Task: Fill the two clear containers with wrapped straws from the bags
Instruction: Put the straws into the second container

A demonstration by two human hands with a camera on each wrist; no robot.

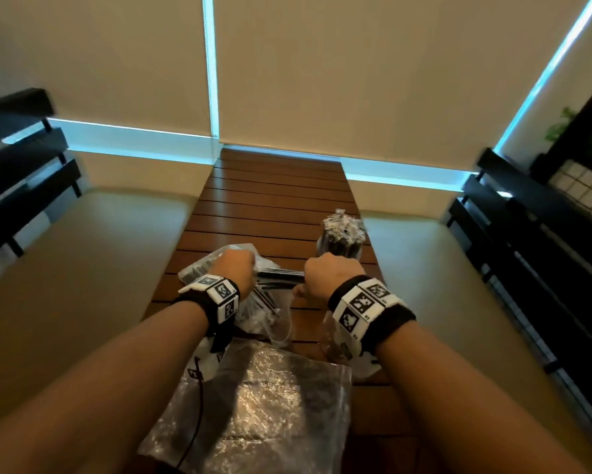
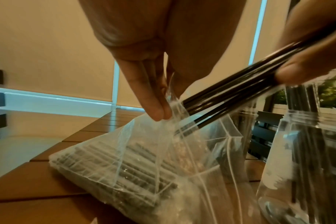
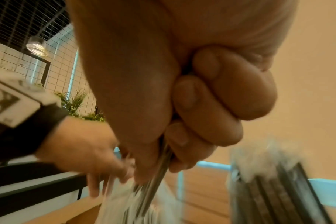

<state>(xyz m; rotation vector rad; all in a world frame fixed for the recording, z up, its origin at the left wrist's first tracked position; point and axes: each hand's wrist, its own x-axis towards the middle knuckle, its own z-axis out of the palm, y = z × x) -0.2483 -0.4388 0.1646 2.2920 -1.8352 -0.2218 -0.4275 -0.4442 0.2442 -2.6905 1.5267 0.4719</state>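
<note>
A person's right hand [image 1: 332, 273] is closed in a fist around a bundle of black wrapped straws [image 2: 238, 94], whose far ends reach into the mouth of a clear plastic bag [image 2: 125, 163] lying on the slatted wooden worktop [image 1: 274, 196]. The left hand [image 1: 234, 268], just beside the right, pinches the bag's open edge between thumb and fingertips [image 2: 159, 112], lifting the plastic off the stacked straws inside. Beyond the right hand and close to it, a clear container [image 1: 340, 239] stands upright, packed with wrapped straws whose white paper ends fan out at the top. A second clear container [image 2: 305, 159] stands below the right wrist, with a few dark straws upright in it. Nearer the person than both hands, a flat, crinkled plastic bag [image 1: 274, 401] with dark contents lies on the worktop. Both wrists carry black bands with black-and-white marker tags [image 1: 363, 304]. The right wrist view is blurred.
</note>
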